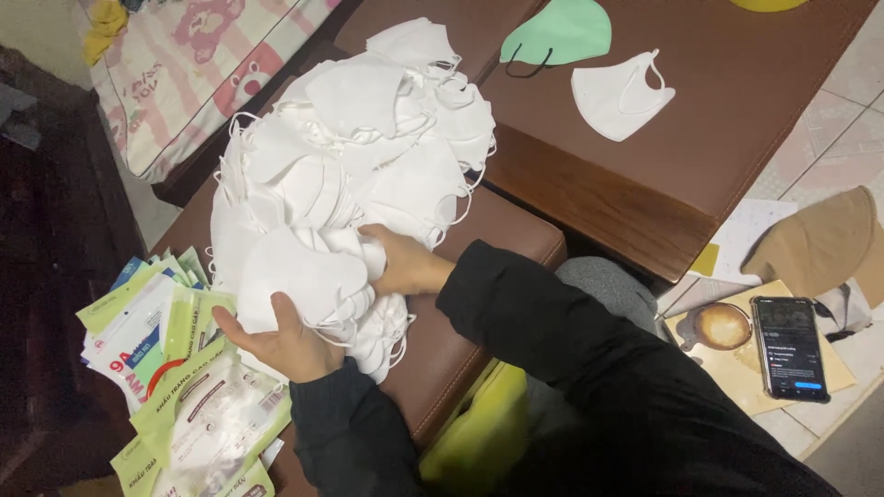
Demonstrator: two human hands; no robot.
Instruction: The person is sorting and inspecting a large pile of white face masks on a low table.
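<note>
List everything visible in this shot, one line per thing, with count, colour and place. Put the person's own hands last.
pile of white fabric face masks: many, white, on brown padded bench
single white face mask: one, white, on brown wooden table
green face mask: one, green, table's far edge
green and white plastic packets: several, lower left beside pile
black smartphone: one, on floor at right, screen lit
tan cap: one, right edge
pink patterned blanket: one, upper left
left hand: under a mask at pile's near edge
right hand: gripping masks in pile

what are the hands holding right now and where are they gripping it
The left hand cups a white face mask from beneath its lower edge. The right hand digs into the mask pile; its grip is hidden.
</note>
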